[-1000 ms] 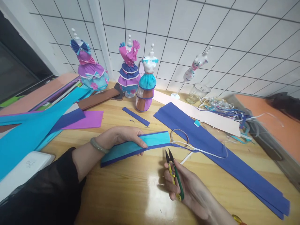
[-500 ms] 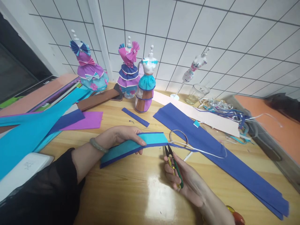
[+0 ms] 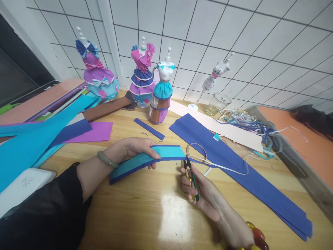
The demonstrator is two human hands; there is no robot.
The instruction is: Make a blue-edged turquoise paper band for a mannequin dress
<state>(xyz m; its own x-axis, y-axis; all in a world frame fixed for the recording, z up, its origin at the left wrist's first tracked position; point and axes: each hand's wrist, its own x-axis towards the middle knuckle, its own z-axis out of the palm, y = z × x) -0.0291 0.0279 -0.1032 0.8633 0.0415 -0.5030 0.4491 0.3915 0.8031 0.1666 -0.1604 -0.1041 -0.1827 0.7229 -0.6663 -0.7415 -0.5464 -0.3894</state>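
My left hand pinches a turquoise strip with dark blue edging along both long sides, thumb on top. My right hand is closed around thread snips with yellow and green handles and black blades. The blade tips meet the strip's lower right corner, where a narrow blue ribbon runs on to the right. Just beyond the tips lies a thin ring, with a white ribbon trailing from near it over a long folded blue sheet.
Several small dress forms, one in a turquoise-topped dress, stand along the tiled wall. A glass jar and tangled ribbons sit at the back right. Coloured sheets and a white box lie left. A short blue strip lies centrally.
The snips have moved slightly up to the strip's corner, and their blades look closer together. My left hand keeps its hold on the strip. The whole view has shifted a little.
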